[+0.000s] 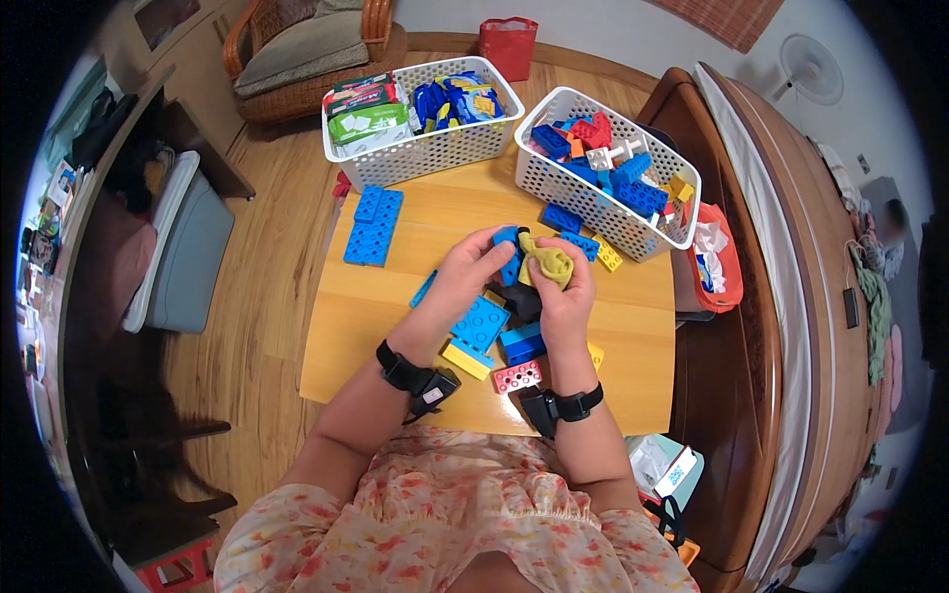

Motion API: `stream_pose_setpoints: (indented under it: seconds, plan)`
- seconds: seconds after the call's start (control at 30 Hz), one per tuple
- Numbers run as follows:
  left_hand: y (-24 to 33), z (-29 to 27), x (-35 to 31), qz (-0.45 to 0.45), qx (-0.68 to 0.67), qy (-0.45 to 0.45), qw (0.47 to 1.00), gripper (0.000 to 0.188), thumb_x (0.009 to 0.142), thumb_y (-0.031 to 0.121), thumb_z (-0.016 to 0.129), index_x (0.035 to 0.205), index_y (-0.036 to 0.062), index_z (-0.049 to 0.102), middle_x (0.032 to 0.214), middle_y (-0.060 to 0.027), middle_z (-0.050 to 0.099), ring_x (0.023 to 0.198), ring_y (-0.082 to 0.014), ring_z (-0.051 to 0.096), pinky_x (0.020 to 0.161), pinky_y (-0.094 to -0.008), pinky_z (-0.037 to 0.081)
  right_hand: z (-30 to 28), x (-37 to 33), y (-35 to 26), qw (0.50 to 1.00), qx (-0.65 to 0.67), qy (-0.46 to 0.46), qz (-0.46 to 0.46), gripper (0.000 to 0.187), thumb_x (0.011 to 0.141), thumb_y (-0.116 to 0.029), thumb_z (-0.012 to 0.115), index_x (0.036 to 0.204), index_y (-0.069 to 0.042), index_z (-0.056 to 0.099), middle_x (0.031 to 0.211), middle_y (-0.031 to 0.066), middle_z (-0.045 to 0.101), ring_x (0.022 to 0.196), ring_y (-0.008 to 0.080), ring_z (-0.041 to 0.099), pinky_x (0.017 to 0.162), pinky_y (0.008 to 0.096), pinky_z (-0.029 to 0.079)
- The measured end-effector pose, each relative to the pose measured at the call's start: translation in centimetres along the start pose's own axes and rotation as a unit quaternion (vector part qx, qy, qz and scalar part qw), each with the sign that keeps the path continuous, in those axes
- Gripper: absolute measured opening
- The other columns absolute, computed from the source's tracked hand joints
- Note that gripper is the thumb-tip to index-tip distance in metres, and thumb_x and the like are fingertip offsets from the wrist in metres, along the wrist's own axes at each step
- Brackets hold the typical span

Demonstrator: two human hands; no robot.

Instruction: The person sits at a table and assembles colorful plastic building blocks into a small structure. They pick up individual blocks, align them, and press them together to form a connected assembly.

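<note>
Over the middle of the wooden table, my left hand (469, 275) is closed around a blue toy building brick (509, 259). Close beside it, my right hand (567, 298) pinches a crumpled yellow-green cloth (550, 267), which touches or nearly touches the brick. Beneath my hands lies something black (522, 300), partly hidden. Nearer to me are a light-blue building plate (480, 322), a yellow brick (468, 360), dark-blue bricks (523, 343) and a red-and-white brick (518, 377). Both wrists wear black straps with small devices.
At the table's back stand a white basket (435, 148) with packaged goods and another white basket (603, 203) full of bricks. Joined blue bricks (374, 227) lie at the left; blue and yellow bricks (607, 254) at the right. A red bag (720, 259) hangs beside the table.
</note>
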State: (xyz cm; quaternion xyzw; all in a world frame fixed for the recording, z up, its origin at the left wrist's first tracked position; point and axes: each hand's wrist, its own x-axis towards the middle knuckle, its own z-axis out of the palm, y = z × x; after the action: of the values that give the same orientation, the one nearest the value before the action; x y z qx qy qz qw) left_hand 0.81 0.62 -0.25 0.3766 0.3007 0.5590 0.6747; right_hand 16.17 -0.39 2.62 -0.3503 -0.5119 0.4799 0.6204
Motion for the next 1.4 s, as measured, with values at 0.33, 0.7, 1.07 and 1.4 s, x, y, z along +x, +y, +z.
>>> stream_pose_setpoints:
  seconds: [0.33,0.7,1.07,1.4]
  plan:
    - [0.3,-0.5,0.2,0.027,-0.049,0.051,0.997,0.040,0.102,0.027,0.057,0.132,0.0010,0.054,0.106,-0.0024,0.064,0.091,-0.0098,0.060,0.080,-0.0268,0.049,0.4,-0.4,0.8,0.988,-0.140,-0.050,-0.044,0.023,0.084,-0.001,0.070,0.107,-0.004,0.067,0.105,0.0090,0.066,0.097,0.0195,0.063,0.086,0.0303,0.049]
    - [0.9,0.2,0.4,0.031,-0.133,0.099,0.986,0.047,0.103,0.038,0.051,0.131,0.0008,0.054,0.101,-0.0022,0.065,0.087,-0.0107,0.061,0.072,-0.0272,0.048,0.5,0.0,0.5,0.974,-0.167,-0.100,-0.114,0.028,0.078,0.001,0.069,0.106,-0.006,0.068,0.107,0.0121,0.068,0.099,0.0278,0.064,0.089,0.0366,0.049]
    - [1.2,1.4,-0.5,-0.036,-0.038,0.015,0.999,0.045,0.104,0.040,0.049,0.126,0.0012,0.055,0.087,-0.0047,0.061,0.075,-0.0109,0.059,0.059,-0.0241,0.046,-1.1,1.0,1.6,0.987,-0.149,0.056,-0.022,0.020,0.087,-0.002,0.067,0.107,-0.004,0.064,0.104,0.0069,0.066,0.098,0.0179,0.062,0.087,0.0309,0.049]
    - [0.7,2.0,-0.6,-0.048,0.066,0.153,0.985,0.049,0.105,0.053,0.036,0.123,0.0113,0.053,0.092,0.0004,0.056,0.067,-0.0054,0.049,0.049,-0.0188,0.034,0.6,0.3,0.4,0.935,-0.273,-0.102,-0.203,0.035,0.072,0.003,0.068,0.105,-0.007,0.069,0.121,0.0122,0.068,0.106,0.0328,0.062,0.094,0.0408,0.048]
